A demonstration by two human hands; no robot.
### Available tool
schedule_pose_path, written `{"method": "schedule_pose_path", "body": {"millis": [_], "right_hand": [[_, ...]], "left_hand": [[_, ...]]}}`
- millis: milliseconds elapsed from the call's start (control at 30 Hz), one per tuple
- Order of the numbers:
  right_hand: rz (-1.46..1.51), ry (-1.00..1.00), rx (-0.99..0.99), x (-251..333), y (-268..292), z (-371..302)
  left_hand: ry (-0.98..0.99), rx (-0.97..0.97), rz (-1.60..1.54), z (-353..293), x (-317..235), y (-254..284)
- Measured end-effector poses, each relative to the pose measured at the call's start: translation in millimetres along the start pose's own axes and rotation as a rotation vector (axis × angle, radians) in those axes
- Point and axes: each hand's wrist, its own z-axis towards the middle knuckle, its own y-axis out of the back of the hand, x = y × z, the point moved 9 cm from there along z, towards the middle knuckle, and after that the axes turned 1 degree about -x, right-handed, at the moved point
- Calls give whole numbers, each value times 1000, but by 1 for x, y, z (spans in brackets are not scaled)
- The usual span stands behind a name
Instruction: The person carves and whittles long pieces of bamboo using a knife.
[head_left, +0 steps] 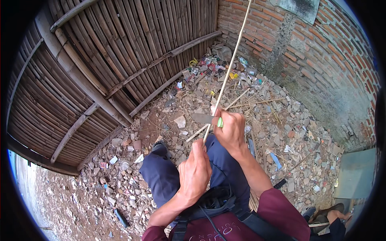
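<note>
A long, thin pale strip, apparently split bamboo [231, 64], runs from between my hands up past the top edge. My left hand [194, 170] is closed around its lower end, above my knees. In my right hand [230, 129] is a knife [203, 118] with a green handle, its blade pointing left and lying across the strip. Some right fingers are also pressed to the strip, just above the blade. How deep the edge sits in the strip cannot be made out. Behind it on the ground lies another pale stick [196, 133], partly hidden by my right hand.
A bamboo slat wall [132, 40] stands on the left, a brick wall [309, 60] on the right. Stones and litter [213, 66] cover the ground. A grey panel [354, 174] leans at the right, with another person's hand [341, 215] below it.
</note>
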Motion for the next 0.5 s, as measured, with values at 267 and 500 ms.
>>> {"method": "schedule_pose_path", "body": {"millis": [267, 500], "right_hand": [[27, -3, 46, 7, -3, -19], [63, -42, -3, 9, 4, -13]], "left_hand": [[87, 90, -323, 9, 5, -2], [110, 89, -492, 10, 5, -3]]}}
